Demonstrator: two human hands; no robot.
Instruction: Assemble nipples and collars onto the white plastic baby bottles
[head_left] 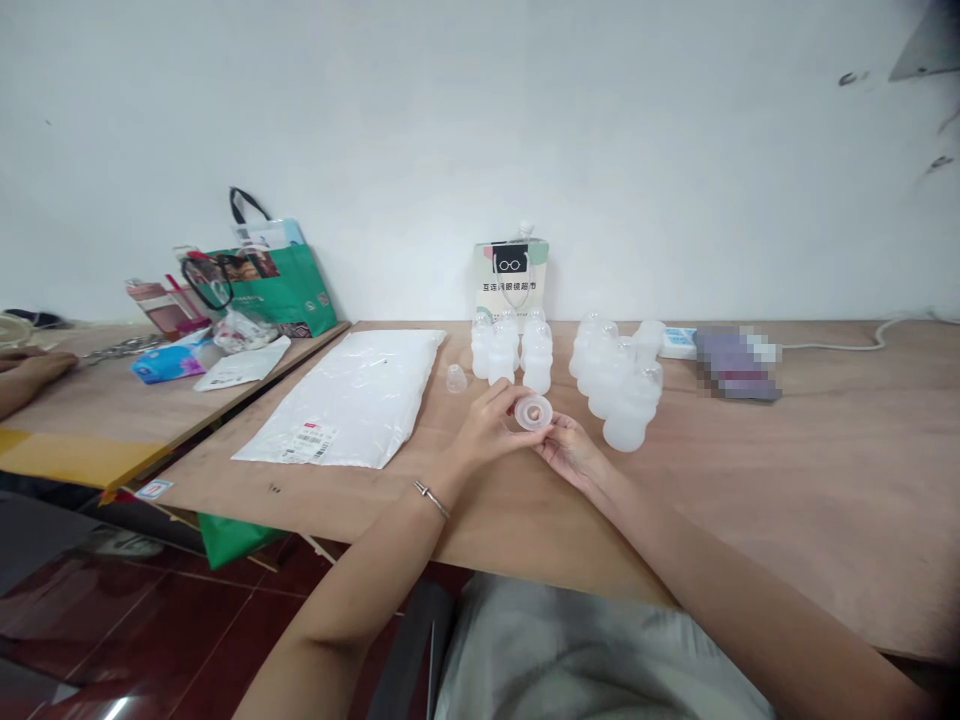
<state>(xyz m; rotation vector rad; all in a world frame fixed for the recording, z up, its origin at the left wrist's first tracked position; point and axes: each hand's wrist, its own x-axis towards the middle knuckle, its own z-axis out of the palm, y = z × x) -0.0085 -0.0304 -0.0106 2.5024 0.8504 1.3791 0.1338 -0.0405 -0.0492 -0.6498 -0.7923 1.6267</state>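
Above the near part of the table, my left hand [491, 418] has its thumb and fingers closed around a round translucent plastic bottle part [524, 426]. Its ringed end faces me; I cannot tell whether it is a collar or a whole bottle. My right hand [574, 450] pinches the lower right edge of the same part, fingers closed. Just behind my hands stand several frosted bottles with clear domed caps [537, 365]. To the right, more such bottles [626, 405] stand in a slanting group. A loose clear cap [456, 378] sits on the table left of the bottles.
A white plastic mailing bag [352, 400] lies on the wooden table [757, 500] to the left. Behind the bottles stands a paper bag [491, 290]. At right lies a blurred purple item [739, 365]. Another person's hand [34, 370] rests on the adjoining table, near a green bag [300, 290].
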